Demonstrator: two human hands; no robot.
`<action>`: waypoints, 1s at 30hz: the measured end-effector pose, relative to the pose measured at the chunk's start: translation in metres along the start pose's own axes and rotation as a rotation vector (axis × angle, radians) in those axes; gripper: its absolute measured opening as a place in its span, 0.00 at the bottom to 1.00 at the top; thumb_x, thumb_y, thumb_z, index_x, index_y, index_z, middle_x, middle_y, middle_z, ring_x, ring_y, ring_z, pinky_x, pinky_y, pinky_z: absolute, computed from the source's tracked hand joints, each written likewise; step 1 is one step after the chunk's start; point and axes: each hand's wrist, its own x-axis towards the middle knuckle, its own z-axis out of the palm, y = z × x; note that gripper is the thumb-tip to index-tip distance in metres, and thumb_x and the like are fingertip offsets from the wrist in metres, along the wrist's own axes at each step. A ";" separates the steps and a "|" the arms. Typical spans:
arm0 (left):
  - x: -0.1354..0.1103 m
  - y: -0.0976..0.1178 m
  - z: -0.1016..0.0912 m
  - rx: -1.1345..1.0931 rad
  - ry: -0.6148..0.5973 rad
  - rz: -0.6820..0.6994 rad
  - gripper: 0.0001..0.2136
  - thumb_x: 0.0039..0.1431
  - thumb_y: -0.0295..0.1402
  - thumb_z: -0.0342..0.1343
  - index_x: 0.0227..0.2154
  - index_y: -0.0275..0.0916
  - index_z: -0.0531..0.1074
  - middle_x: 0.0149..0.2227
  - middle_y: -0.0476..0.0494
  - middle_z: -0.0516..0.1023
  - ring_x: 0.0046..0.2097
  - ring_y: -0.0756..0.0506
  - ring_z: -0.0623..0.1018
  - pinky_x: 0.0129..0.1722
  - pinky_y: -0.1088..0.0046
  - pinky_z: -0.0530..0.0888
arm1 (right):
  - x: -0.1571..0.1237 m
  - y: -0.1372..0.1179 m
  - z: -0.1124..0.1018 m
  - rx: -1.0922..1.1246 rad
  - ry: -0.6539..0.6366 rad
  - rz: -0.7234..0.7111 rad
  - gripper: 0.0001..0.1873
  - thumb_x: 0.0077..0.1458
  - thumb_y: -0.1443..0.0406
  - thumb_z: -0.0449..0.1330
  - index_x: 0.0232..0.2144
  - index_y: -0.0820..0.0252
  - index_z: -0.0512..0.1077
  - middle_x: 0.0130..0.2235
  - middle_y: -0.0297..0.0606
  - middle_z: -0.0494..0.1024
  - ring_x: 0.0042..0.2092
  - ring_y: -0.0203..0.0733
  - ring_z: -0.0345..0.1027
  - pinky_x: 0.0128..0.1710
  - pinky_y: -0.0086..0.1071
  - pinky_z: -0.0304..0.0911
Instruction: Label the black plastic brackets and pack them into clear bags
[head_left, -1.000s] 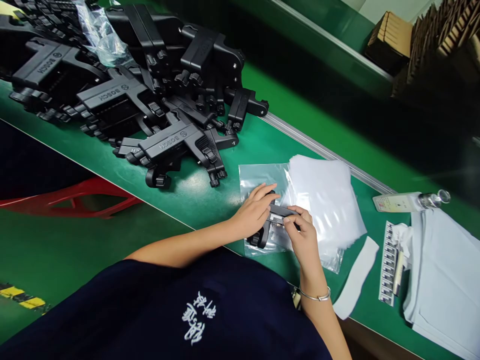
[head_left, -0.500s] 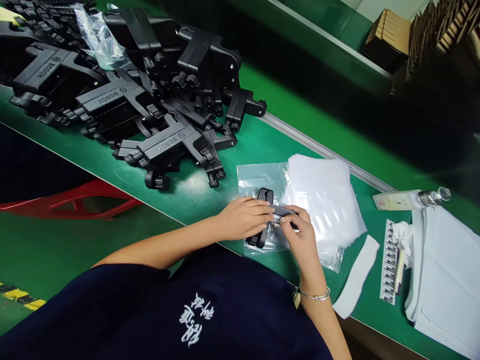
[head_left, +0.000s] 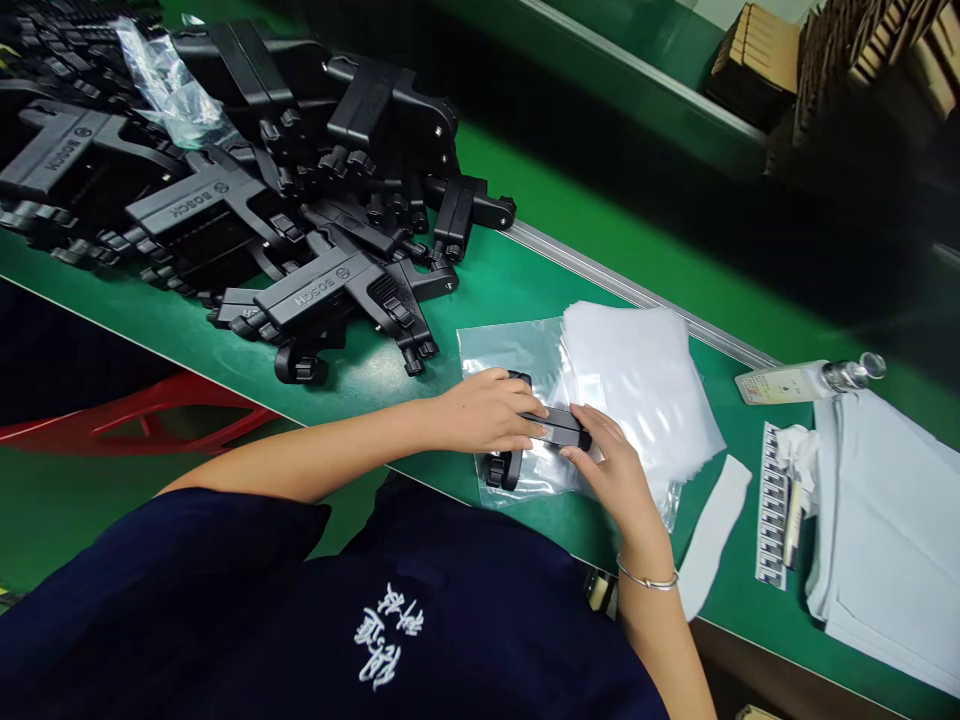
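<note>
A black plastic bracket [head_left: 559,428] lies on a clear plastic bag [head_left: 480,350], with a knob at its lower end. My left hand [head_left: 491,412] is closed over the bracket's middle, fingers across its bar and covering part of it. With fingers on one side and thumb on the other, my right hand [head_left: 611,455] grips the bar's right end. A stack of translucent plastic bags [head_left: 637,380] lies just beyond my right hand.
A heap of black brackets marked BOSCH [head_left: 307,290] covers the table's left part. To the right are a clear bottle [head_left: 787,383], a white paper strip [head_left: 712,540], a label sheet [head_left: 772,510], a pen [head_left: 793,525] and white sheets [head_left: 885,540]. A red chair [head_left: 150,415] stands at the near edge.
My right hand has shifted its hold outward to the bar's end, its fingers straighter. My left hand has slid over more of the bracket. The whole view has shifted slightly.
</note>
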 end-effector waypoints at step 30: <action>-0.004 0.067 0.041 -0.186 -0.053 -0.371 0.09 0.64 0.32 0.47 0.39 0.40 0.72 0.37 0.43 0.76 0.41 0.42 0.76 0.39 0.67 0.73 | -0.085 0.008 0.013 0.152 0.662 0.003 0.18 0.57 0.63 0.58 0.50 0.52 0.60 0.46 0.42 0.67 0.49 0.47 0.67 0.48 0.46 0.68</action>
